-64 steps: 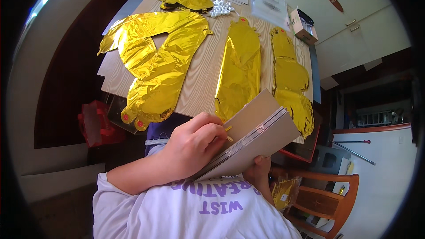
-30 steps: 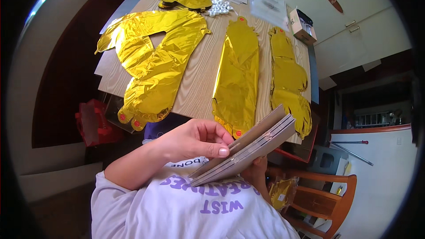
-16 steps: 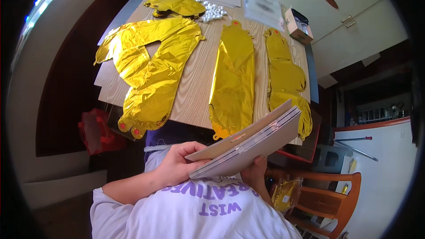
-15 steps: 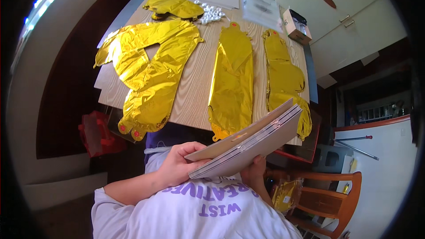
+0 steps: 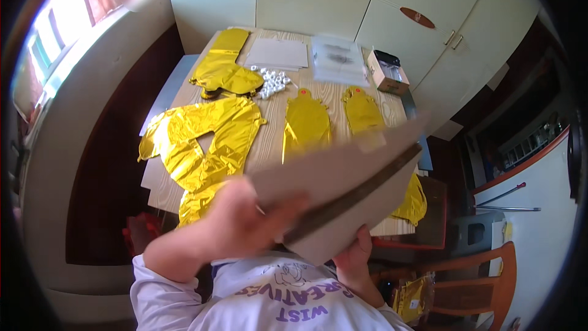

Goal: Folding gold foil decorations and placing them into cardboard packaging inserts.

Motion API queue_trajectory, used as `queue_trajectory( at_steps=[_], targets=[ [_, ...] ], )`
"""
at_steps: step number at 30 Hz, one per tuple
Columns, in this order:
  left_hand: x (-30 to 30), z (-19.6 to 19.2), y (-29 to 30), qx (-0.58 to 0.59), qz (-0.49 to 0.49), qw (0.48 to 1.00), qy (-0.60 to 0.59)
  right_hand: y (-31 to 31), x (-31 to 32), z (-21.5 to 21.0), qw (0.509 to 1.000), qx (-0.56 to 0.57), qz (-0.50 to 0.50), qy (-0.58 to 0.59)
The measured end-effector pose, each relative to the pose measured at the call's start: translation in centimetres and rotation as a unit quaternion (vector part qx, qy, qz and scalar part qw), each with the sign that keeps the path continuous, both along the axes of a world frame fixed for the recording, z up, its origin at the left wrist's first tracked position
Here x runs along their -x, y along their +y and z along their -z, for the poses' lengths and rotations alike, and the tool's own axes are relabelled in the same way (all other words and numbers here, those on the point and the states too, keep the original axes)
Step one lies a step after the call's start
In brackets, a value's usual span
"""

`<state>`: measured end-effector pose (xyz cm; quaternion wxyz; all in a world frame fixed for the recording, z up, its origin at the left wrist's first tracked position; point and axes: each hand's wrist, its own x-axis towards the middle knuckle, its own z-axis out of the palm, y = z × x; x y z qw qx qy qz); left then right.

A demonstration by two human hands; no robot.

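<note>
A stack of grey-brown cardboard sheets [image 5: 361, 208] is tilted in front of my chest. My right hand [image 5: 355, 251] grips its lower right side, the thumb on the face. Blurred by motion, my left hand [image 5: 242, 224] is closed on the left end of the top cardboard sheet [image 5: 331, 162], which stands apart from the stack with a dark gap between. Past the sheets, flat gold foil balloons lie on the table: a large looped one [image 5: 233, 132] at the left, a long one [image 5: 306, 119] in the middle and another [image 5: 362, 110] at the right, both partly hidden by the cardboard.
On the wood-grain table [image 5: 269, 138], a folded gold balloon [image 5: 226, 73], small white rolls [image 5: 272, 83], white sheets [image 5: 278, 53], a clear plastic packet [image 5: 340, 61] and an open box [image 5: 388, 72] sit at the back. A wooden chair [image 5: 471, 282] stands at the right.
The top sheet has swung up and away from the stack, and my left hand has risen with it. The view has tilted up, showing more of the cabinets and window.
</note>
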<state>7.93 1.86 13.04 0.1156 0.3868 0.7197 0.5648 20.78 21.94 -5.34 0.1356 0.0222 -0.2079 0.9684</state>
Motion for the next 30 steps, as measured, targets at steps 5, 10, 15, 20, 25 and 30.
queue_trajectory(
  at_steps=[5,10,15,20,25,30],
  targets=[
    [15.2,0.5,0.3,-0.187,-0.021,0.958,-0.217,3.4,0.0,1.2,0.997,-0.008,0.047,-0.057],
    [30.2,3.7,4.0,-0.149,-0.081,0.945,-0.278,4.5,2.2,0.3,0.994,0.038,0.069,-0.072],
    [46.7,7.8,8.7,-0.066,-0.148,0.961,-0.226,7.0,3.0,-0.9,0.988,-0.051,0.094,-0.113],
    [56.0,11.3,12.1,0.026,-0.199,0.971,-0.127,9.9,1.0,1.1,0.976,0.015,0.158,-0.146],
    [57.9,16.5,15.8,0.255,-0.224,0.94,0.039,11.0,-0.2,4.3,0.956,-0.014,0.216,-0.199],
    [58.1,20.3,14.3,0.356,-0.394,0.835,0.142,9.9,1.8,2.9,0.924,-0.057,0.251,-0.281]
  ],
)
